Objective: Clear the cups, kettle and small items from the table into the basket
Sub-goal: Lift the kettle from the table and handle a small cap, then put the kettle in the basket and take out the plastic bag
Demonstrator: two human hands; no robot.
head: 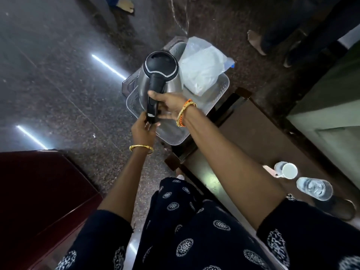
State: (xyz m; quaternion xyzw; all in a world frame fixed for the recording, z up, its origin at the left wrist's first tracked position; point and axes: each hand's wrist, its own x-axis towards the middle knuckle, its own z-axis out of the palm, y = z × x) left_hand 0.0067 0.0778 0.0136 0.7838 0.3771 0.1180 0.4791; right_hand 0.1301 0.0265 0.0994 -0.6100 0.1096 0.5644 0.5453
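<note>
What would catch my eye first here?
The steel kettle with its black lid, held over the clear plastic basket at centre, both hands on its handle: right hand, left hand. A crumpled plastic bag lies in the basket; a white cup remains on the table at right.

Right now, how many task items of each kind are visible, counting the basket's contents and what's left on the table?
Steel kettle with black lid and handle, over the basket: 1
Clear plastic bag, in the translucent grey plastic basket: 1
White mug, on the dark table: 1
Clear drinking glass, on the table: 1
Total: 4
</note>
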